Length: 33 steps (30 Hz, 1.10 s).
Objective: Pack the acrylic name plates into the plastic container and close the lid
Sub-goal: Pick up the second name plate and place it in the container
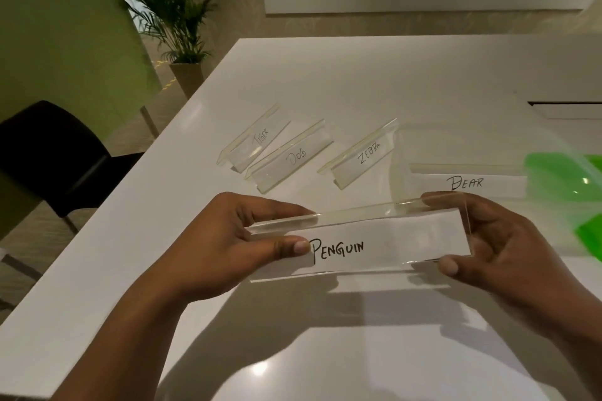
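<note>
I held the clear acrylic name plate with the white paper insert reading PENGUIN [358, 242] by its two short ends, one hand at each, because gripped that way the long, slick strip could not twist and its lettered face stayed toward me and readable; it sat lifted just above the glossy white counter [325, 81], its shadow lying on the surface below. My left hand [224, 238] came in from the lower left with the wrist fairly straight, its fingers [277, 207] closed over the top edge and the thumb pressing the front face beside the P, so that hand was clamped on the plate. My right hand [495, 238] mirrored it from the lower right, fingers curled over the far upper corner and the thumb tucked under the bottom edge, likewise clamped on it. Farther out on the counter three more clear acrylic plates lay on their sides in a loose slanted row, apart from one another: the TIGER plate [257, 140], the DOG plate [290, 156] and the ZEBRA plate [361, 153]. To the right the transparent plastic container [404, 179] stood open, and the BEAR plate [465, 184] appeared to lie inside it, though the clear wall made that hard to confirm. The translucent green lid [566, 182] rested at the right edge, blurred and partly cut off. I judged the packing barely begun, with this plate bound for the container next
</note>
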{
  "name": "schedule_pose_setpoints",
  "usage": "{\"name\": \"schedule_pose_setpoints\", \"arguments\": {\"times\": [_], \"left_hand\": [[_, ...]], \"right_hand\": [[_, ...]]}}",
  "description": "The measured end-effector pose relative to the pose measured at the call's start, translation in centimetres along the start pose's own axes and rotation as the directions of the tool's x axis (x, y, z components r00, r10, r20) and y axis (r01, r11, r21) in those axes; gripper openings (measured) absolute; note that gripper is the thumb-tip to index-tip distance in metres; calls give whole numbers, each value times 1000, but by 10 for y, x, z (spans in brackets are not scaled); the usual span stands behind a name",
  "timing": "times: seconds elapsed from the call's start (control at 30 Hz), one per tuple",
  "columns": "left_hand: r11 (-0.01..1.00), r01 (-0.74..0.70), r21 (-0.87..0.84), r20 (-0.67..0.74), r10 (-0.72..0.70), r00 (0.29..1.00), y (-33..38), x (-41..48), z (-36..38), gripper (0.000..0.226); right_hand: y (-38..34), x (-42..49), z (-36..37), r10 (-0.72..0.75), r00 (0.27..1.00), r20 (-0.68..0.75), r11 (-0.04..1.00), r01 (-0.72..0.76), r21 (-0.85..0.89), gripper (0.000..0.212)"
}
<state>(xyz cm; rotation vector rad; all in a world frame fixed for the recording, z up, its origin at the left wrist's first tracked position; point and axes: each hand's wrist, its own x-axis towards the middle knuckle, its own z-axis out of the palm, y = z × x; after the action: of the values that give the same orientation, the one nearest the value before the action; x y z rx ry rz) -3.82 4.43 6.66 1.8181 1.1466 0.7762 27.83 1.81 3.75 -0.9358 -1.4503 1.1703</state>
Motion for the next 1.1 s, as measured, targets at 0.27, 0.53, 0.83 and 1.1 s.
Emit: {"name": "schedule_pose_setpoints", "arguments": {"times": [0.27,0.53,0.83,1.1], "left_hand": [[992,-125,0,-198,122,973,-3,9,10,43],[853,-188,-488,-430,-47,902,-21,1,34,80],[661,-215,-719,-383,-119,916,-16,-4,66,76],[607,-220,-764,-394,-168,904,-12,-5,65,72]], "right_hand": [[7,-5,-7,10,990,-143,999,-3,49,57],[8,-6,-9,53,974,-219,972,0,237,49],[6,-6,-8,89,980,-179,942,-24,335,51],[5,-7,-8,109,971,-214,940,-31,339,48]]}}
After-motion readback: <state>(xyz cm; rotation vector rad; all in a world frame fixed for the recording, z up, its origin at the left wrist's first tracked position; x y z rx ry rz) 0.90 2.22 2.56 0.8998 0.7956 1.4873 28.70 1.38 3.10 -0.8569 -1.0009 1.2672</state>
